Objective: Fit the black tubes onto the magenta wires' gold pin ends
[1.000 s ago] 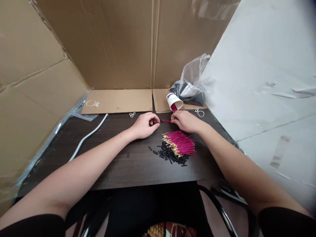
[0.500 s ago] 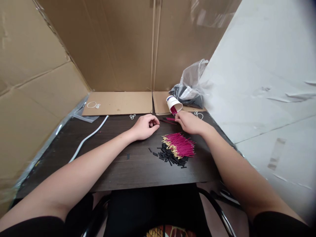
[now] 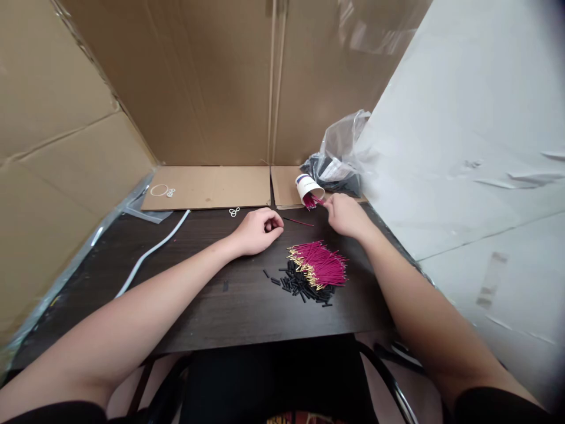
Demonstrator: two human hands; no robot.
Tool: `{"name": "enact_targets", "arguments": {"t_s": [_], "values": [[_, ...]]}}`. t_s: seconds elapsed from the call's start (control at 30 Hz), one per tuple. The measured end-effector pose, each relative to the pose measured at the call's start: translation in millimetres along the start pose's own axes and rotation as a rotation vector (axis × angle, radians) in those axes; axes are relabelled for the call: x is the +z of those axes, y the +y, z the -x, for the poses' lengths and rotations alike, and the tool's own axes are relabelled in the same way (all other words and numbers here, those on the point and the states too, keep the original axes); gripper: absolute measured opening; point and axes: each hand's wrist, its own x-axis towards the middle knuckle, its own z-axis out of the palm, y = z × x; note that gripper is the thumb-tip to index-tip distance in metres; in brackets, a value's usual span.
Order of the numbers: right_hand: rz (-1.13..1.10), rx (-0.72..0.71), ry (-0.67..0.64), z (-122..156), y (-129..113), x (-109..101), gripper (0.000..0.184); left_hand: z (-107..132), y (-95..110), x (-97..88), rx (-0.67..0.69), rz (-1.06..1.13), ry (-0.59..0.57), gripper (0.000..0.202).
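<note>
Right hand [image 3: 346, 215] pinches magenta wires [image 3: 320, 201] at the mouth of a tipped paper cup [image 3: 304, 185]. Left hand [image 3: 258, 231] is curled; contents cannot be determined. Gold-tipped wires [image 3: 324, 264] lie heaped against short black sleeves [image 3: 300, 287].

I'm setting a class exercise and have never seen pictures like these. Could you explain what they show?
No machine here: these are a person's bare hands, and one camera worn on the head takes every picture. On the dark table lie a pile of magenta rods with gold ends, short black pieces against it, and a lone rod near the left hand, which is curled; whether it holds anything is unclear. The right hand pinches thin rods at a tipped white cup's mouth.
</note>
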Motion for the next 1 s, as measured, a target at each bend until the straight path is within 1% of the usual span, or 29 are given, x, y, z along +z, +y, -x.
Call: {"name": "enact_targets", "arguments": {"t_s": [0.07, 0.13, 0.23, 0.3, 0.4, 0.53, 0.57, 0.63, 0.7, 0.83, 0.9, 1.0], "values": [[0.002, 0.04, 0.034, -0.4, -12.7, 9.9, 0.029, -0.1, 0.1, 0.2, 0.001, -0.005, -0.001, 0.003], [0.001, 0.063, 0.068, -1.2, -22.6, 16.4, 0.029, -0.2, 0.1, 0.5, 0.004, -0.013, -0.002, 0.003], [-0.002, 0.091, 0.124, -3.1, -32.4, 20.9, 0.029, -0.2, -0.1, 1.1, 0.008, -0.021, -0.001, 0.003], [-0.007, 0.104, 0.134, -4.6, -36.5, 22.4, 0.028, -0.3, -0.1, 1.5, 0.01, -0.021, -0.003, 0.003], [-0.042, 0.088, 0.154, -6.5, -37.5, 24.1, 0.028, -0.4, -0.1, 2.0, 0.014, -0.02, -0.006, 0.002], [-0.187, -0.047, 0.226, -5.5, -24.0, 19.9, 0.024, -0.3, -0.3, 2.4, 0.012, -0.023, -0.008, 0.002], [-0.226, -0.072, 0.215, -4.4, -18.5, 16.7, 0.022, -0.2, -0.4, 2.5, 0.013, -0.022, -0.009, 0.002], [-0.262, -0.093, 0.152, -1.6, -7.5, 8.4, 0.021, 0.0, -0.7, 2.3, 0.013, -0.02, -0.011, 0.002], [-0.22, -0.079, 0.081, 1.2, 1.0, 0.0, 0.023, 0.0, -1.0, 2.0, 0.013, -0.019, -0.013, 0.002], [-0.177, -0.049, -0.114, 3.3, 5.3, -7.4, 0.024, -0.4, -1.8, 1.7, 0.012, -0.02, -0.02, 0.003], [-0.172, -0.065, -0.147, 2.8, 3.3, -5.8, 0.023, -0.7, -2.3, 1.9, 0.011, -0.023, -0.024, 0.003], [-0.162, -0.087, -0.123, 2.3, 0.8, -1.7, 0.022, -0.7, -2.7, 2.3, 0.011, -0.027, -0.023, 0.003]]}}
